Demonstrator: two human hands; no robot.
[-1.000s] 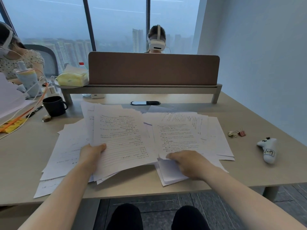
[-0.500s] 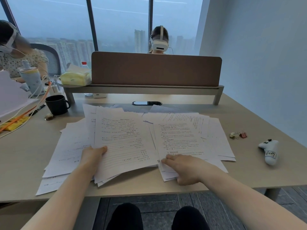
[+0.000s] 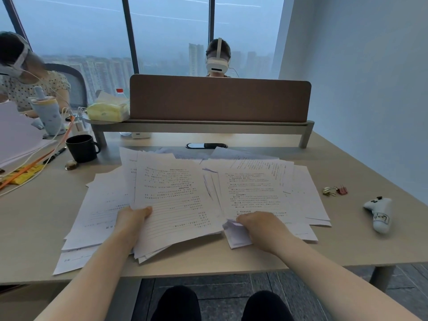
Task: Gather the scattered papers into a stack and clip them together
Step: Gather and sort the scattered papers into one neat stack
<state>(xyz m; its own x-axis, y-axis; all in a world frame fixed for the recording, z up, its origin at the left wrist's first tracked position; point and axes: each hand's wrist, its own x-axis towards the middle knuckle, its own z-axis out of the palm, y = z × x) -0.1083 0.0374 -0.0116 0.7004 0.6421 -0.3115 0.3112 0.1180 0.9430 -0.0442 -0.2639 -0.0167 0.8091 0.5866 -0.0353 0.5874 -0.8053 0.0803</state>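
Matte beige desk (image 3: 347, 239), thin printed papers (image 3: 176, 195), hands (image 3: 133, 218) pinching sheets

Single head-worn wide-angle view, forward and down, close over the desk (image 3: 347, 246).

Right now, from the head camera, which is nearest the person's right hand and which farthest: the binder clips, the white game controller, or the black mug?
Measured from the right hand:
1. Binder clips, to its right, a little farther back on the desk.
2. White game controller, farther right, near the desk's edge.
3. Black mug, far across the papers at back left.
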